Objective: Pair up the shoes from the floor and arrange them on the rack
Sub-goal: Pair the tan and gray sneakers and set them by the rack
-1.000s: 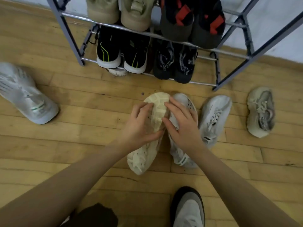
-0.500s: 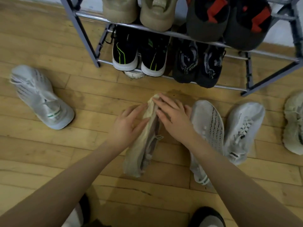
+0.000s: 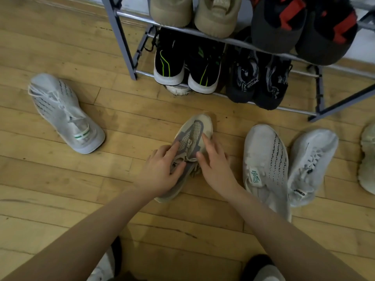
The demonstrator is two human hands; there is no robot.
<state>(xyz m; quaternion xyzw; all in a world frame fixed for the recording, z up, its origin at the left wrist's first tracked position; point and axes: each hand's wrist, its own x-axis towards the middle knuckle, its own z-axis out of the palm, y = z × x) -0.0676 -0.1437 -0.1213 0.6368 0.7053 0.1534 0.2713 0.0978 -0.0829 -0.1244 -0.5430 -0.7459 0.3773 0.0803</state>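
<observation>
From the head view, you're crouching in front of the metal shoe rack (image 3: 129, 57), and it's filling up nicely: a tan pair (image 3: 194, 13) and a black-and-red pair (image 3: 304, 23) are sitting on the upper tier, a black pair with green stripes (image 3: 186, 65) and a dark patterned pair (image 3: 257, 78) on the tier below. A pale toe (image 3: 177, 90) is peeking out underneath them; I can't tell what it belongs to.

Right now you're handling the beige-and-grey mesh sneaker (image 3: 191, 138) on the wooden floor (image 3: 60, 189), just in front of the rack, sole down and toe pointing at it. Your left hand (image 3: 162, 171) is holding it around the laces, index finger lying along the upper; your right hand (image 3: 217, 165) is resting on its other side, fingers fairly straight.

Plenty is still waiting, I'd say: a white knit sneaker (image 3: 265, 167) and a white laced sneaker (image 3: 310, 165) are lying side by side on your right, a grey-white sneaker (image 3: 65, 112) is sitting well apart on your left, and a cream shoe (image 3: 368, 159) is cut off at the right edge, possibly this one's partner.
</observation>
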